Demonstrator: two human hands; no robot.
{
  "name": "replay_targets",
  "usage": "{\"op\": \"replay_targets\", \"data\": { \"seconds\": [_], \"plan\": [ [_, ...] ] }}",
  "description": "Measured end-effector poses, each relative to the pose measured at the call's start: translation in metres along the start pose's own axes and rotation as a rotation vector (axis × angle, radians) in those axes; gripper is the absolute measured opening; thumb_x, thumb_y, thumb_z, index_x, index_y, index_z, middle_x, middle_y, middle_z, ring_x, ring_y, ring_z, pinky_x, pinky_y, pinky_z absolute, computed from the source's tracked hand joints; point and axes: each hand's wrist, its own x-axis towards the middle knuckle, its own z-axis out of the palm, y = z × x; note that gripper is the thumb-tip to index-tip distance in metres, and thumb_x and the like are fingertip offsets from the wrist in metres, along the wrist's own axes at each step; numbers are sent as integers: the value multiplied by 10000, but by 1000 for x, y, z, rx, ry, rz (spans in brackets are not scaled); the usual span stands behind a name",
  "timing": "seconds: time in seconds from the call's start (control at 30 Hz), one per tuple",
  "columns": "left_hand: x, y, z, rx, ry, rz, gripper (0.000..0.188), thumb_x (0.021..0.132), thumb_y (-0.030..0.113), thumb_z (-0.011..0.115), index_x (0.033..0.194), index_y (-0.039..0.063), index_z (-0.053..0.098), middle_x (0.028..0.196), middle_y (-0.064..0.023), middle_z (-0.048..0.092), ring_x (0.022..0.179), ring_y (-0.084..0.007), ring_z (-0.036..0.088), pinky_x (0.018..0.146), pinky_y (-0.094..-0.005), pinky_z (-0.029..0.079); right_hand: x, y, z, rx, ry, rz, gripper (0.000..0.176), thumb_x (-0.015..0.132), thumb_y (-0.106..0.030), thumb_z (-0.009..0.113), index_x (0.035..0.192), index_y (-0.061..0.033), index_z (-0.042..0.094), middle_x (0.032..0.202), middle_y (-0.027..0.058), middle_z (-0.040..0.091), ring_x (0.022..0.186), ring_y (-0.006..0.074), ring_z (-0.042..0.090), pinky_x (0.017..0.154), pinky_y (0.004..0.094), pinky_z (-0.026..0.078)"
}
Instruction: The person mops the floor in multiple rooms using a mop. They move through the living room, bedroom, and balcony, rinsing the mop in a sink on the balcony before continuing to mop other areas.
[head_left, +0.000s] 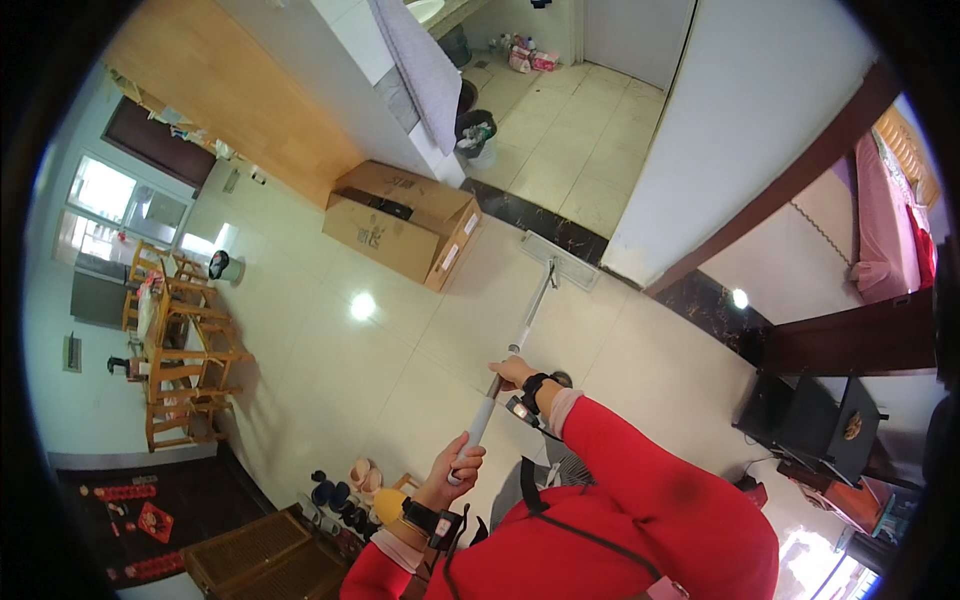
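A flat mop (532, 307) with a long metal and grey handle runs from my body out over the tiled floor. My left hand (457, 465) is wrapped around the grey grip at the near end of the handle. Further up the pole, my right hand (513, 372) holds it close below a joint. The wide rectangular mop head (580, 271) lies flat on the floor, alongside the dark stone threshold (534, 215) of the washroom. Both wrists carry black straps with small devices.
An open cardboard box (397, 225) stands left of the mop head, against the wall end. A waste bin (476, 139) is inside the washroom. Wooden chairs and a table (161, 330) stand far left, shoes (349, 502) lower left, a black cabinet (802, 420) at right.
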Motion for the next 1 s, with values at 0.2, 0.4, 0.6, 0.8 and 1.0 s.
{"op": "replay_targets", "data": {
  "seconds": [0.2, 0.4, 0.6, 0.8, 1.0],
  "plan": [
    [34, 42, 69, 184, 39, -22, 403, 992, 422, 428, 772, 87, 391, 469, 46, 327, 368, -62, 262, 361, -199, 238, 38, -59, -36, 390, -49, 148, 248, 886, -185, 606, 1001, 21, 531, 831, 134, 621, 664, 282, 667, 583, 410, 595],
    [67, 129, 122, 86, -5, -93, 429, 983, 456, 423, 775, 83, 392, 474, 38, 328, 368, -71, 267, 368, -211, 244, 98, -133, -56, 567, -30, 113, 215, 922, -176, 579, 973, 6, 478, 782, 130, 604, 706, 279, 669, 618, 432, 592],
    [128, 229, 205, 27, -149, -220, 362, 988, 388, 449, 834, 63, 407, 571, 11, 396, 440, -74, 360, 393, -212, 280, 112, -206, -51, 973, -164, 78, 302, 960, -199, 522, 1076, 49, 395, 875, 141, 516, 819, 359, 614, 764, 531, 551],
    [134, 256, 284, 964, 232, 41, 281, 982, 313, 474, 1198, 160, 378, 831, -29, 491, 567, -93, 431, 471, -211, 383, 119, -263, -67, 979, -61, 62, 308, 985, -219, 468, 1140, 17, 345, 944, 158, 484, 811, 336, 586, 738, 566, 548],
    [138, 274, 344, 1187, 406, 87, 312, 992, 270, 411, 1295, 234, 344, 851, -19, 421, 527, -87, 332, 428, -221, 306, 148, -297, -67, 903, 37, 20, 297, 981, -210, 470, 1145, -13, 321, 952, 153, 496, 817, 343, 600, 721, 553, 559]
  ]
}}
